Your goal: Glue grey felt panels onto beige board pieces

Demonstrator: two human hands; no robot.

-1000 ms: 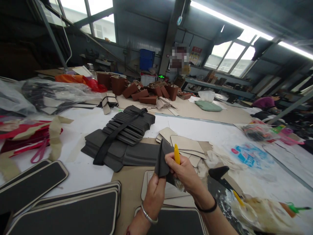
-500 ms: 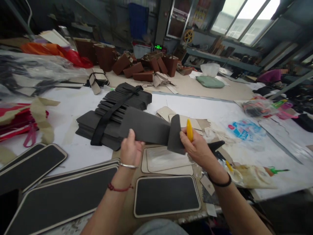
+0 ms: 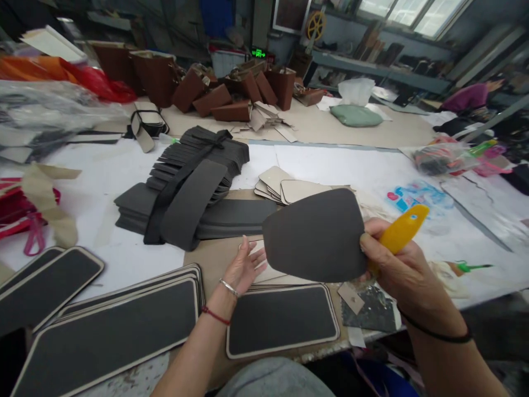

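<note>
Right hand: thumb and fingers clamped on the right-hand edge of a dark grey piece; a yellow handle is gripped along with it, slanting up and right. Its other end is mostly hidden.

Left hand: palm turned up, fingers apart, nothing seen in it. Fingertips lie just beside the narrower left end of the piece; cannot tell whether they touch.

Key relation: the piece lies to the left of my right-hand grip, raised in front of me with its broad face toward me. Its long axis runs roughly sideways, wide end at the right hand, narrow end toward the left. The right hand holds it; the left is nearest the free end.

Beneath and around: pale cards partly covered by the piece; a pale-edged dark panel nearer me. Beyond the left hand, a low stack of dark strips and a fanned bundle with a black band; a loose dark strip lies slanted over the band.

Against half a second ago: the piece now faces me flat instead of showing as a narrow flap, the left hand is lower, and the loose strip lies across the bundle, where the band was uncovered.
</note>
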